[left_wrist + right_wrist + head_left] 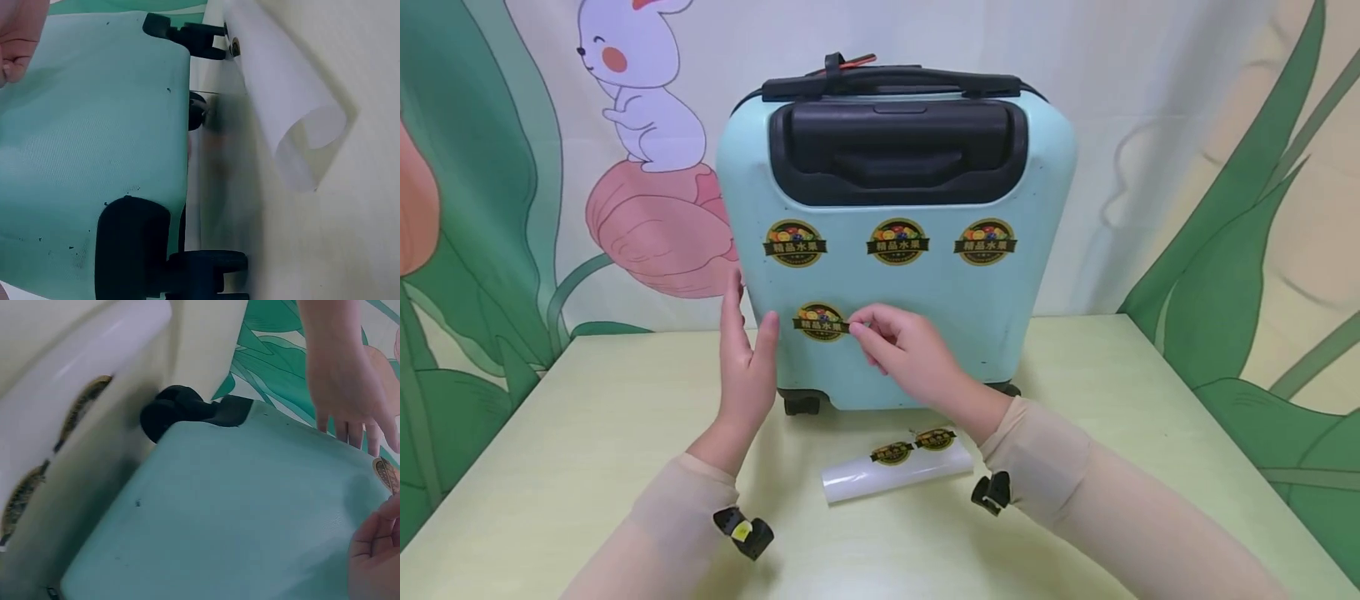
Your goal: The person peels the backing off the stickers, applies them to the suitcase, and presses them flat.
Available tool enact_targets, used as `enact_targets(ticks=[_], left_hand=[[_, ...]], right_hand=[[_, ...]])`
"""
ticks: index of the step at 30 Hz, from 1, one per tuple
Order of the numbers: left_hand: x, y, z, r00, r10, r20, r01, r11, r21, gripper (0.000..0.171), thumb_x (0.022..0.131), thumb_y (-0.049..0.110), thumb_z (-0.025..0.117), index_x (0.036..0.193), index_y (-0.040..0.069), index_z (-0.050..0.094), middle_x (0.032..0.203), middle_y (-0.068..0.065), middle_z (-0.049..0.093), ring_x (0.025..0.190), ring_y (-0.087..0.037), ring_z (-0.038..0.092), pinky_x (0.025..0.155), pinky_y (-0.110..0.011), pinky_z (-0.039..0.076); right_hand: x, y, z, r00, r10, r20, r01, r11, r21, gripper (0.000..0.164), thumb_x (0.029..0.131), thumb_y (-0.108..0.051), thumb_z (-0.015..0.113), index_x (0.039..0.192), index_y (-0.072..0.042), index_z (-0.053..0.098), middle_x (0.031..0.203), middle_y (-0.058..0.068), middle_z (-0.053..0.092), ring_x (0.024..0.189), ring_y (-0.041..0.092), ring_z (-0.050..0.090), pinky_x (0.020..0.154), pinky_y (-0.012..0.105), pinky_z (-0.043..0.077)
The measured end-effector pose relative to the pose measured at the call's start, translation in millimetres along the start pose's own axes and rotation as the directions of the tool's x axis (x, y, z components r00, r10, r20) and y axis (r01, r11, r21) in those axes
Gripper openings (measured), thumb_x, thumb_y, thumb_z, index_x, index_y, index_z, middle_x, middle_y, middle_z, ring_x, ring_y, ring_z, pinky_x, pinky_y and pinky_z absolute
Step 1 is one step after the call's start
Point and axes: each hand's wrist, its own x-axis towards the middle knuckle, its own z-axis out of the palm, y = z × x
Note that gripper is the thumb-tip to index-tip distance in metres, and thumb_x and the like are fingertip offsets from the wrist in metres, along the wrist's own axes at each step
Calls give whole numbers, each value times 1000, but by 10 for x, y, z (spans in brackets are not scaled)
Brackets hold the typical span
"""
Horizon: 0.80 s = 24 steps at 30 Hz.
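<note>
A light blue suitcase (895,283) stands upright on the table, its black handle recess at the top. Three round fruit-logo stickers form a row across its face, with one sticker (795,242) at the left end. Below that one, another sticker (820,322) lies at the suitcase's surface; whether all of it touches is unclear. My right hand (917,354) pinches this sticker's right end between thumb and index finger. Along the suitcase's left edge my left hand (748,367) rests with straight fingers, also visible as the left hand (347,387) in the right wrist view.
A curled white backing sheet (895,475) with two stickers lies on the table (587,467) in front of the suitcase, between my forearms. Black wheels, one wheel (802,405) at the left, stick out below the suitcase. Behind hangs a printed backdrop (1150,167).
</note>
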Motion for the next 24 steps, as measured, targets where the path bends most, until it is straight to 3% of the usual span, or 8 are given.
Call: enact_targets(ticks=[5,10,15,24], left_hand=[[37,-19,22,999,-1,46,4,998,-63,65,101,34,37,148,1,8,153,-11,15,139,-14,15,111,-35,15],[61,-40,39,999,-10,46,13,998,-67,72,99,45,35,148,1,7,153,-10,16,139,-13,15,111,-32,16],[76,-41,34,999,-27,39,29,999,-46,69,100,39,36,148,-1,6,153,-12,17,139,-15,17,110,-33,17],[116,-79,57,995,-66,72,73,993,-96,77,96,40,48,150,7,3,153,-3,16,136,-11,21,109,-33,20]], right_hand=[[97,-34,26,1000,-11,-7,11,1000,4,17,96,-14,52,102,-4,64,62,2,51,51,17,43,47,26,35],[159,-59,32,1000,8,-8,-8,1000,11,18,96,-15,52,102,-5,64,62,3,52,51,17,44,46,26,35],[209,-58,50,1000,13,-3,-13,1000,3,17,96,-16,52,102,-5,64,59,2,51,48,17,43,44,26,34],[254,-56,68,1000,29,0,-29,1000,10,18,96,-17,53,103,-5,65,58,3,52,47,17,43,44,26,35]])
